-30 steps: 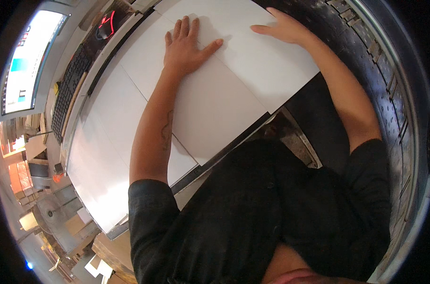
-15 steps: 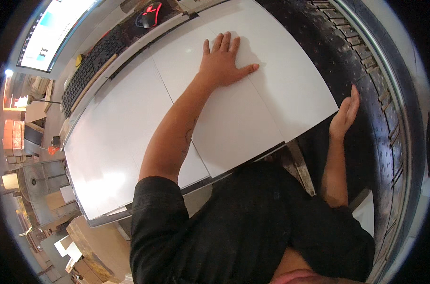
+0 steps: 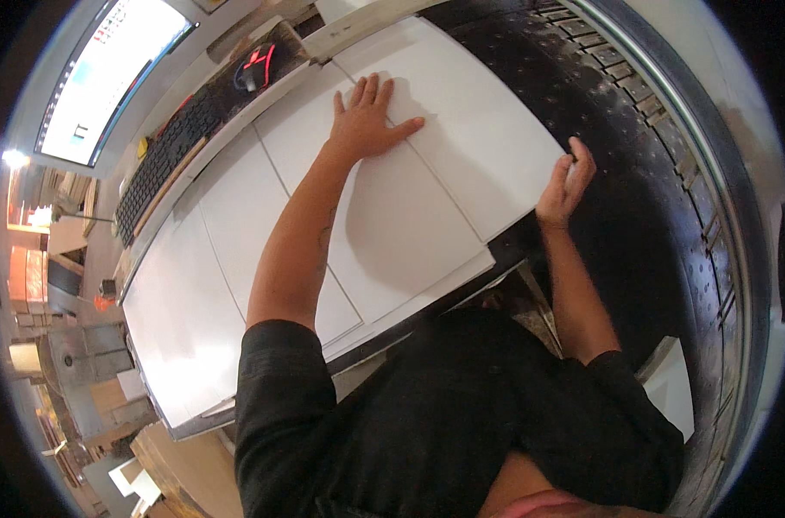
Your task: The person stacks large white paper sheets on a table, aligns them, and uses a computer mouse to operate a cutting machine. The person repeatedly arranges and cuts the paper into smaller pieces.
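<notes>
Several flat white panels (image 3: 172, 293) lie side by side in front of me, with thin dark seams between them. My left hand (image 3: 365, 121) rests palm down on them, fingers spread, near the seam beside the rightmost panel (image 3: 462, 104). At that panel's right edge, close to its near corner, is my right hand (image 3: 569, 186), its fingers slightly bent and apart. Its palm side faces the edge and seems to touch it. Along the near side, a strip of white board shows past the middle panels' edges.
A black studded table surface (image 3: 617, 207) extends rightward to a curved metal rail (image 3: 669, 95). Beyond the panels are a keyboard (image 3: 164, 173), a red-lit mouse (image 3: 256, 67) and a monitor (image 3: 107, 78). Brown boards (image 3: 189, 470) stand at lower left.
My right hand has moved left to the rightmost panel's edge. The panels have shifted against each other, and their near edges no longer line up. My left hand stays flat; the view has shifted somewhat.
</notes>
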Motion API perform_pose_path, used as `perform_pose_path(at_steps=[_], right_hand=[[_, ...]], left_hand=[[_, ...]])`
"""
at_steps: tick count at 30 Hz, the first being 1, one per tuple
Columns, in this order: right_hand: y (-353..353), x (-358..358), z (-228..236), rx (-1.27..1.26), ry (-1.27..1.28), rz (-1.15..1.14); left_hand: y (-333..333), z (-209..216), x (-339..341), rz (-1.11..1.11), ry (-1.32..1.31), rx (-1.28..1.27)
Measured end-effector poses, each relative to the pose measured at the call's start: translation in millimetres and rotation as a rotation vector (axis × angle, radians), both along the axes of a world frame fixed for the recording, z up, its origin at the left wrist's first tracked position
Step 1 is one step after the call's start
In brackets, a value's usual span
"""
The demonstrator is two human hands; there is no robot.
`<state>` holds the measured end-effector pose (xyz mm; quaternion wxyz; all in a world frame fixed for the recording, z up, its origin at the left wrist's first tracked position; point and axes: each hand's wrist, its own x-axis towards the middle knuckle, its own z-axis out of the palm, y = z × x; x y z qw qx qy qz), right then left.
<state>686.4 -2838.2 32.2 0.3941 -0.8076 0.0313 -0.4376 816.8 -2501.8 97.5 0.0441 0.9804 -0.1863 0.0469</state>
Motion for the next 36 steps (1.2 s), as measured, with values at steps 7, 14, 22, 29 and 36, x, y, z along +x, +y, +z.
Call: perform_pose_path(at_steps=[7,14,22,29,36], right_hand=[[-3.8,-10.9,6.1,-0.003,0.063,0.028],[-53.2,-6.4,2.0,0.512,0.124,0.058],[-24.1,24.0,-7.9,0.604,0.172,0.067],[-24.8,17.1,4.2,0.626,0.262,0.136],[-54.4,15.8,33.2,0.478,0.332,0.202]], left_hand=[[-4.3,8.6,-2.4,0.030,0.080,0.048],[71.8,31.7,-85.2,0.023,0.003,-0.154],[204.5,63.2,-270.3,0.528,-0.115,-0.387],[232.6,39.0,-422.5,1.125,-0.311,-0.456],[266.4,-1.0,-504.2,1.373,-0.489,-0.514]])
